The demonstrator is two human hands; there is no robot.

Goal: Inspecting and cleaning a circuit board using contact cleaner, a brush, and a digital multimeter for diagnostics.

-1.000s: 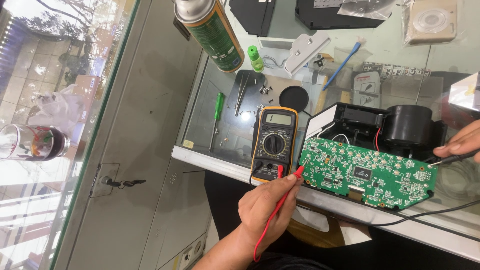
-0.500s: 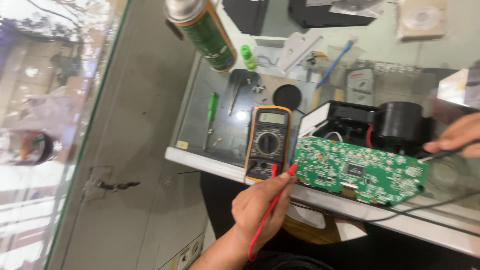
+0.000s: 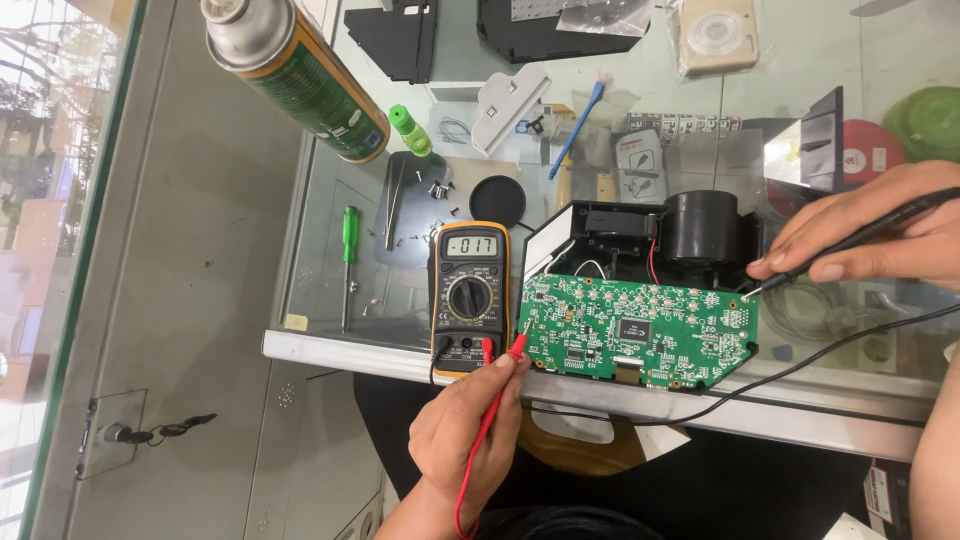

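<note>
My left hand (image 3: 465, 430) grips a red test probe (image 3: 500, 385), its tip touching the lower left edge of a green circuit board (image 3: 640, 330). My right hand (image 3: 880, 230) holds a black test probe (image 3: 850, 245), whose tip rests at the board's upper right corner. The board lies over a black plastic housing (image 3: 640, 230) with a round black part. A yellow-edged multimeter (image 3: 470, 295) with a lit display lies just left of the board, red and black leads plugged into it.
On the glass counter (image 3: 330, 345): a green spray can (image 3: 300, 75), a green screwdriver (image 3: 348, 255), tweezers (image 3: 392, 205), loose screws, a blue tool (image 3: 578, 125), a grey plastic part (image 3: 510, 100), black casings at the back. Keys (image 3: 160, 430) hang in a cabinet lock below.
My right hand has come further into view from the right with the black probe. The red probe stays at the board's left edge.
</note>
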